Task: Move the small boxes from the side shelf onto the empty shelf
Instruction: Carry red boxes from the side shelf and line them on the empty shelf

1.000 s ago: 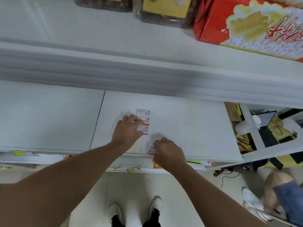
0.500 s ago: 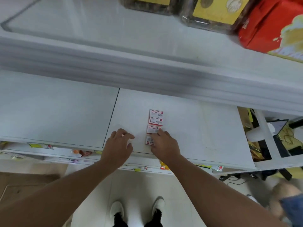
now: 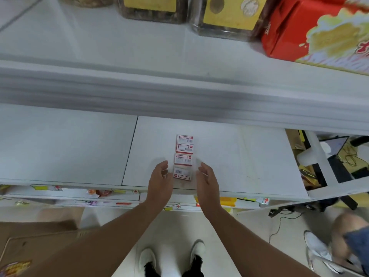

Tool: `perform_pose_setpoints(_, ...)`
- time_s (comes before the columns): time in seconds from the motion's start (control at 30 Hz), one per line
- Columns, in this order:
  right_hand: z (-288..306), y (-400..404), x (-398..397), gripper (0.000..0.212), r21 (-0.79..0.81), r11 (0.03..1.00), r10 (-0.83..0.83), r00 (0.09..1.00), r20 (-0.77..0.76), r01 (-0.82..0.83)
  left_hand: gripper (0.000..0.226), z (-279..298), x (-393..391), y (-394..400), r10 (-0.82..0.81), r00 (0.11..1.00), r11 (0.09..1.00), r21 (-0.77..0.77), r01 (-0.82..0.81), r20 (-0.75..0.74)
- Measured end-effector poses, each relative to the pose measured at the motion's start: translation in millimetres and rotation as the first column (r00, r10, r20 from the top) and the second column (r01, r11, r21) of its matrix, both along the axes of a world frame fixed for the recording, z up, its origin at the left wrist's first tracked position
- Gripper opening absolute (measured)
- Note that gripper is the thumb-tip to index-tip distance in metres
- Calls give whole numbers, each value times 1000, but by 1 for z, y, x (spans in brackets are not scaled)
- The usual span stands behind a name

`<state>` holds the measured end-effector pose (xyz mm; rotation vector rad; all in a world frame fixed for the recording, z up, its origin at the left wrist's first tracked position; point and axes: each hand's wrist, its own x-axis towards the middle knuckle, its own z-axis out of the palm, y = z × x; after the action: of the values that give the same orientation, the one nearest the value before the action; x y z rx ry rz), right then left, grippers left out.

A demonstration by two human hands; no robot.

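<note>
Small boxes: four small white boxes with red edging and barcodes lie flat in a front-to-back row on the white shelf [image 3: 229, 156], on its right-hand panel, close to the panel seam.
Nearest box [image 3: 182, 173]: lies closest to the shelf's front edge, between the two hands, its label turned the other way from the rest.
Second box [image 3: 183, 159]: just behind the nearest one, a thin gap between them.
Third box [image 3: 184, 148]: behind that, touching or overlapping the farthest box.
Farthest box [image 3: 184, 139]: at the back end of the row, toward the shelf above.
Left hand [image 3: 160, 181]: hovers just left of the nearest box, palm turned inward, fingers relaxed and slightly bent, holding nothing; whether the fingertips touch the box I cannot tell.
Right hand [image 3: 207, 181]: hovers just right of the same box, palm facing the left hand, fingers loosely extended, holding nothing, apart from the box.
Upper shelf [image 3: 119, 47]: carries two clear tubs with yellow labels [image 3: 225, 15] and a red carton [image 3: 311, 31] at the right.
Shelf front: price tags [image 3: 173, 206] with red arrows run along the edge strip.
Floor: the person's white shoes [image 3: 171, 258] stand on pale tiles; a brown cardboard box [image 3: 30, 246] sits at lower left.
Right edge: another person's white shoe [image 3: 315, 248] and bare leg show, blurred.
</note>
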<state>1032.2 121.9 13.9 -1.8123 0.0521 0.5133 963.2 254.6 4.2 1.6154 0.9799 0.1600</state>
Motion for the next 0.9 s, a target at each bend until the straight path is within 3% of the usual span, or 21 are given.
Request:
perform_pose_setpoints(0.13,-6,17,-15,33,159,987,9,1000,12,-11,39,4,15,-12,27,999,998,-51,-26,18)
perform_pose_setpoints(0.3,-25,41,-13,40,270,962,-39,999,-8,40,35,6,27,-27,64,974,990,-141,-34,218)
perform_pose_setpoints(0.4,-30,47,-3,43,271,959,-75,997,-21,77,40,2,34,-25,144,967,973,-209,-99,210)
perform_pose_setpoints(0.47,-29,49,8,33,278,957,-79,996,-41,87,43,3,43,-21,178,962,957,-263,-120,208)
perform_pose_setpoints(0.6,-25,61,32,31,240,968,-58,997,-56,70,37,2,67,-6,247,948,911,-382,-156,203)
perform_pose_setpoints(0.73,-28,67,52,27,235,972,-16,999,-46,26,62,-1,80,9,190,970,920,-371,-123,151)
perform_pose_setpoints(0.9,-24,76,69,27,181,983,2,999,-54,8,47,7,95,17,141,977,940,-332,-82,158)
